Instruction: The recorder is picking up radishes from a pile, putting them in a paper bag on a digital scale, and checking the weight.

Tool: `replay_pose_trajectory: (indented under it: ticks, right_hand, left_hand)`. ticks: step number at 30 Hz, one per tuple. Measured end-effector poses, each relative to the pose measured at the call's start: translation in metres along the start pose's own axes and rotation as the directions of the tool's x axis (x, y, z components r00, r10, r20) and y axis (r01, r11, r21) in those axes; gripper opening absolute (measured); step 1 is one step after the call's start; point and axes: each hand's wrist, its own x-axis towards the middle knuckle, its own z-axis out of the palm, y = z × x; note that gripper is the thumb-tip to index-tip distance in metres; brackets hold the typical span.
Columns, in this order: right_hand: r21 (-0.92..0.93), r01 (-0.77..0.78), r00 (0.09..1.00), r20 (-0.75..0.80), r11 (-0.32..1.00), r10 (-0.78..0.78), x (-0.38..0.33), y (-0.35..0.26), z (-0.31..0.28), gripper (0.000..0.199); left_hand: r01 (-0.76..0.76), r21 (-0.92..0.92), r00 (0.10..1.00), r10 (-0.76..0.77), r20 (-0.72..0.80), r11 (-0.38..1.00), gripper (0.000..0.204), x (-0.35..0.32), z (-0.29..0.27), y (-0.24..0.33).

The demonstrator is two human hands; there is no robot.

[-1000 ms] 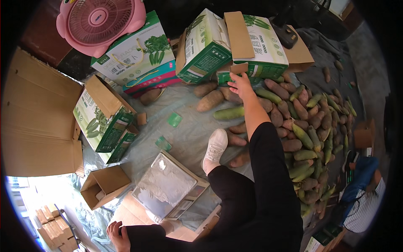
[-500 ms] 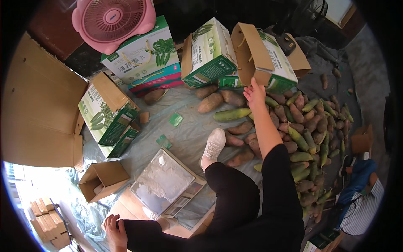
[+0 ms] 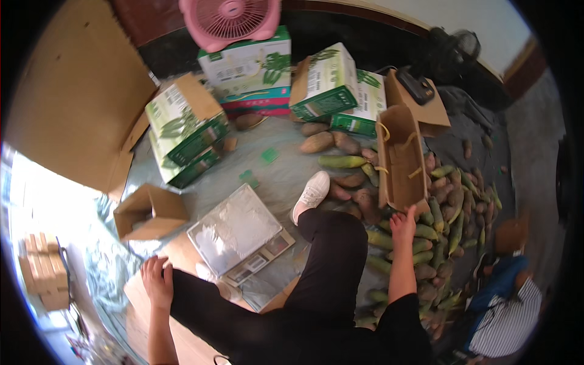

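My right hand is closed on the near end of an open cardboard box with yellow cord handles. The box is tilted so that its bare brown inside faces me, and its bottom is out of sight. It hangs over a heap of green radishes and brownish-red tubers that look like sweet potatoes. My left hand lies on my left knee with its fingers apart and nothing in it. Between my legs is a flat scale with a silvery, plastic-covered top.
Green-and-white printed boxes stand along the back, some stacked, with a pink fan on one pile. More such cartons are at left, near an open brown box. Another person's striped garment shows at lower right.
My right hand has pulled the open box off the back row toward me and tipped it. My left hand stays on my knee. The view has shifted.
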Motion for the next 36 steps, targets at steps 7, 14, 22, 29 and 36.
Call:
replay_pose_trajectory:
  ticks: [7, 14, 22, 29, 36]
  right_hand:
    - [-0.385, 0.003, 0.966, -0.236, 0.923, -0.101, -0.023, -0.029, -0.062, 0.076]
    - [-0.129, 0.043, 0.973, -0.220, 0.991, -0.071, -0.022, -0.056, -0.054, 0.073]
    - [-0.019, 0.097, 0.995, 0.005, 0.995, -0.097, -0.036, -0.084, -0.041, 0.057]
    - [-0.268, 0.186, 0.945, 0.314, 0.945, -0.097, -0.075, -0.109, 0.043, 0.045]
    - [-0.520, 0.317, 0.791, 0.607, 0.793, 0.081, -0.116, -0.117, 0.160, 0.040]
  left_hand:
    - [0.047, -0.030, 0.997, -0.048, -0.060, 0.998, 0.017, -0.014, -0.008, -0.002]
    - [0.071, -0.037, 0.992, -0.074, -0.105, 0.997, 0.018, -0.026, -0.017, -0.004]
    - [0.050, -0.063, 0.983, -0.060, -0.173, 0.997, 0.018, -0.039, -0.019, -0.014]
    - [0.049, -0.084, 0.976, -0.066, -0.209, 0.995, 0.018, -0.043, -0.020, -0.017]
    - [0.078, -0.065, 0.971, -0.090, -0.222, 0.995, 0.019, -0.051, -0.020, -0.027]
